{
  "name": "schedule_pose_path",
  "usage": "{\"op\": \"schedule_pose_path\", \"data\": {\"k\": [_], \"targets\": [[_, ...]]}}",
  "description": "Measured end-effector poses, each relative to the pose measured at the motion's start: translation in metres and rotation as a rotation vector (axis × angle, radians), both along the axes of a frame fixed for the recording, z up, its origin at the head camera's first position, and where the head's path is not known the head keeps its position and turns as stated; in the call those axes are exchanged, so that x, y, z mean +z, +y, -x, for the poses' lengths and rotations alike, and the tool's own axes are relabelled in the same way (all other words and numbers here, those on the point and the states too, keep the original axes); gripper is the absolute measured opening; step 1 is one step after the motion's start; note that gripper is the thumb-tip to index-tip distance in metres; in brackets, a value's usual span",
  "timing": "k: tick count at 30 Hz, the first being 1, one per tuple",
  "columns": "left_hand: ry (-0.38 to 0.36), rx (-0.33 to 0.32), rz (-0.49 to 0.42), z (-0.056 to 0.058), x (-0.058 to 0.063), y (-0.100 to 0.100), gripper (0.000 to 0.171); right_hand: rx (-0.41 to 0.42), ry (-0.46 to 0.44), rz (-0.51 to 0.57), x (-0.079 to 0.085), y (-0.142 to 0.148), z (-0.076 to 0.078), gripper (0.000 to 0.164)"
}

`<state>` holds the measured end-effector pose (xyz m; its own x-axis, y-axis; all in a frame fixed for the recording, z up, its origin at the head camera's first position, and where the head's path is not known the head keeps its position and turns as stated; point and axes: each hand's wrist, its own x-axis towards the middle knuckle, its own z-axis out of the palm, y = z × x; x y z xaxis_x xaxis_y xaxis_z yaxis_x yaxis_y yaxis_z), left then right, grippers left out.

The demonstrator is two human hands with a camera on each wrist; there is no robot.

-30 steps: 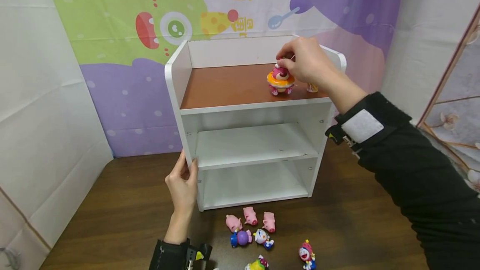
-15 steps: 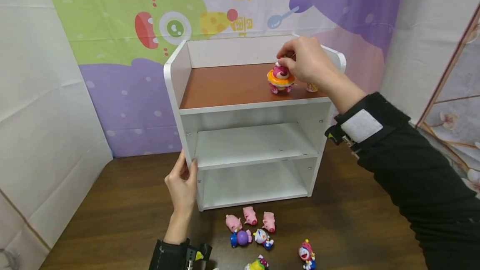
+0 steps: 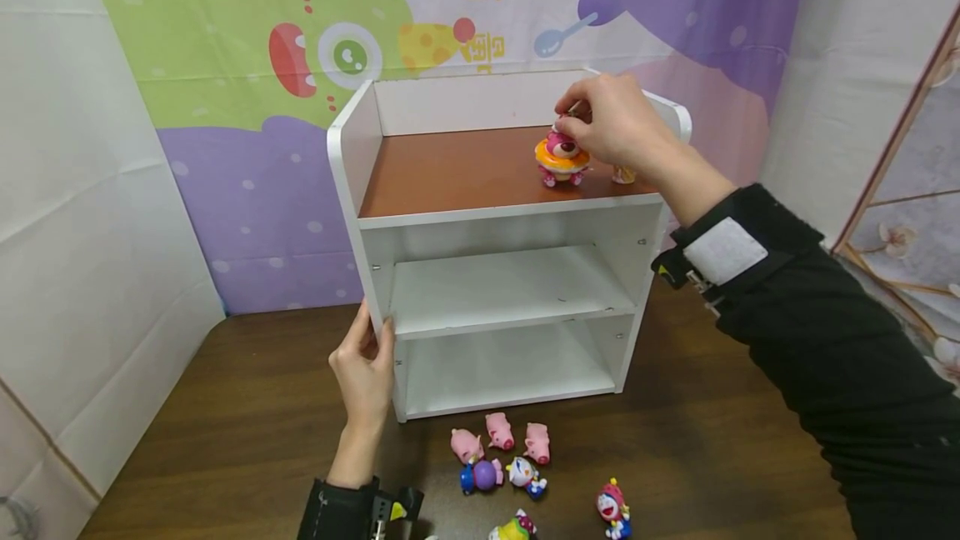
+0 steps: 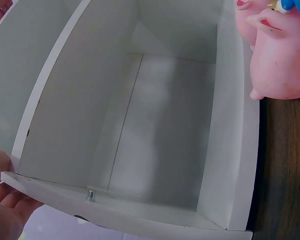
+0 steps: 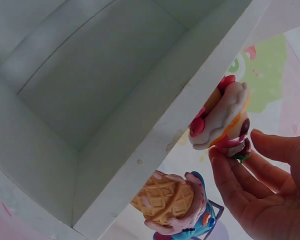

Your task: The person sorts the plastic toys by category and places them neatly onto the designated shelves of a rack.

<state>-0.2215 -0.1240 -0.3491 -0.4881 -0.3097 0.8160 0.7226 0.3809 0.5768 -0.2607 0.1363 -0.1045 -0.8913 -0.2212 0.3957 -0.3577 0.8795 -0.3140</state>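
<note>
My right hand pinches the top of a pink bear figurine with an orange ring round its middle. The bear stands upright on the brown top board of a small white shelf unit, near its front right. In the right wrist view, thumb and fingertips meet at the bear's head, by a small green bit. Just right of the bear is a waffle-cone figurine, mostly hidden by my hand in the head view. My left hand grips the front edge of the unit's left side panel, thumb inside, fingers outside.
Several pink pig figurines lie on the dark wooden table before the unit. Close by are a purple-and-blue figurine, a white-and-blue one, a yellow one and a red-hooded one. A patterned cloth hangs behind.
The bear has settled very slightly on the top board, with my right hand staying on its head. My left hand keeps its grip on the side panel.
</note>
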Motion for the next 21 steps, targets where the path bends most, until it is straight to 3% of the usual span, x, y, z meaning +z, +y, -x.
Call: {"op": "schedule_pose_path", "data": {"k": [5,12,21], "targets": [[-0.005,-0.003,0.002,0.008,-0.010,-0.004,0.041,-0.015,-0.002,0.000,0.002,0.000,-0.001,0.031],[-0.008,0.002,-0.005,0.020,-0.021,-0.008,0.042,-0.011,0.098,0.063,0.008,0.004,-0.012,0.030],[-0.008,-0.006,-0.008,0.019,-0.022,-0.009,0.042,0.031,0.398,0.155,-0.001,0.014,-0.040,0.023]]}}
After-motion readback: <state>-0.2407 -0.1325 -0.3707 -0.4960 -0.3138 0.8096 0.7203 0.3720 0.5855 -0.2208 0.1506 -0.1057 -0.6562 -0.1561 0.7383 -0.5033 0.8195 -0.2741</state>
